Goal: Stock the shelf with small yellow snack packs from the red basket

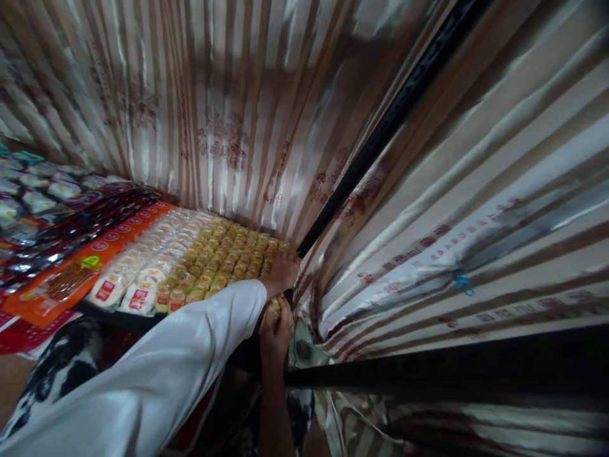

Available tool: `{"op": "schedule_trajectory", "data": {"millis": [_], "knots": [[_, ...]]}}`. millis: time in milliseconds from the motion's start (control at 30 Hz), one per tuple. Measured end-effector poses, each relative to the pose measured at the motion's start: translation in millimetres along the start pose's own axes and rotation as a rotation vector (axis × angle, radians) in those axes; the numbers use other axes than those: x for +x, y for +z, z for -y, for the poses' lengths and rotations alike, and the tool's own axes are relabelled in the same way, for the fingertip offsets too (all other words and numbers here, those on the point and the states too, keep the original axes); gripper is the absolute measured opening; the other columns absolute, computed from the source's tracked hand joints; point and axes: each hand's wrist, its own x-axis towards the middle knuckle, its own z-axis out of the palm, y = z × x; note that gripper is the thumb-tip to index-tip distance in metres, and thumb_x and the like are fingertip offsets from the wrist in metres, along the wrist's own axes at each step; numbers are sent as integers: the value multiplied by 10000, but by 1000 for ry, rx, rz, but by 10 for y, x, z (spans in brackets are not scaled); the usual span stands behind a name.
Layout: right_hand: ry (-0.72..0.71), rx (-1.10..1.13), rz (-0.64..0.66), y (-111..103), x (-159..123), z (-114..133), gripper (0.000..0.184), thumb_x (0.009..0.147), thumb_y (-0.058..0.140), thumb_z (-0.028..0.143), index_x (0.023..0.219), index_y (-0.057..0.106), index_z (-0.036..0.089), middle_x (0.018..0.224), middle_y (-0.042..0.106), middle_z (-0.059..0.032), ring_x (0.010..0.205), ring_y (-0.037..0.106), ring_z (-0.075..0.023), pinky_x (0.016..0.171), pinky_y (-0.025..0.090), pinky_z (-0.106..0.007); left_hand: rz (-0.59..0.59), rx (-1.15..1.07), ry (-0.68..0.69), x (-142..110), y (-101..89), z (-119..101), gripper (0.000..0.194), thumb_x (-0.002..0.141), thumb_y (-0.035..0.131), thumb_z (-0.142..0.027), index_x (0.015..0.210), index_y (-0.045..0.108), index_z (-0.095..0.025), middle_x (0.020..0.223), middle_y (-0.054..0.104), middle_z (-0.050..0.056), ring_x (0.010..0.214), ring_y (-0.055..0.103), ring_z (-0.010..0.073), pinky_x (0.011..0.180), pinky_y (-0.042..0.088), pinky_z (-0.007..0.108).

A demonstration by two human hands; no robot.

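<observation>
Rows of small yellow-wrapped packets (228, 251) stand close together on a dark shelf or tray. At their right end rests my left hand (284, 274), touching the last row beside the corner post; how its fingers are set is too dim to make out. Nearer to me, my right hand (276, 330) has thumb and fingers closed around a yellow-wrapped packet (275, 308) at the front right corner of the rows. What is printed on that packet is too blurred to read.
Left of the yellow rows lie white round packets with red labels (140, 295), an orange snack bag (66, 279) and dark shiny packs (71, 222). A pleated striped curtain (228, 127) hangs behind. A black post (371, 152) and a dark bar (428, 363) bound the right.
</observation>
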Motion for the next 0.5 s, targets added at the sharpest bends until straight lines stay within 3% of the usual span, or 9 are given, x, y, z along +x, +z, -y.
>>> {"op": "schedule_trajectory", "data": {"millis": [167,267,400,500], "knots": [[24,13,-20,-26,-2,32,442,855,380,392,1148,546,105,1254,494,-201,1195,432,-266,983,338,-453,6,-61,56,-47,-203,-60,230,706,549,-38,919,636,-51,1005,612,180,1053,494,283,967,323,375],[-15,37,-51,-68,-48,92,423,860,386,385,1144,541,112,1253,493,-192,1193,432,-260,985,333,-455,-32,-112,70,-254,-385,-152,215,745,525,-87,931,632,-86,1046,597,156,1054,487,272,910,377,346],[-2,126,-150,-142,-303,233,352,869,408,360,1112,542,144,1133,560,-144,1086,510,-231,944,376,-400,-67,-212,80,-905,-607,-210,252,832,411,-137,962,625,-164,1025,607,89,995,518,209,875,406,289],[49,167,-38,-159,-667,331,286,866,423,329,1058,560,167,1017,605,-111,968,565,-216,854,427,-348,-92,-473,120,-1633,-700,-105,269,841,369,-139,924,624,-165,947,622,79,938,547,182,883,411,276]]}}
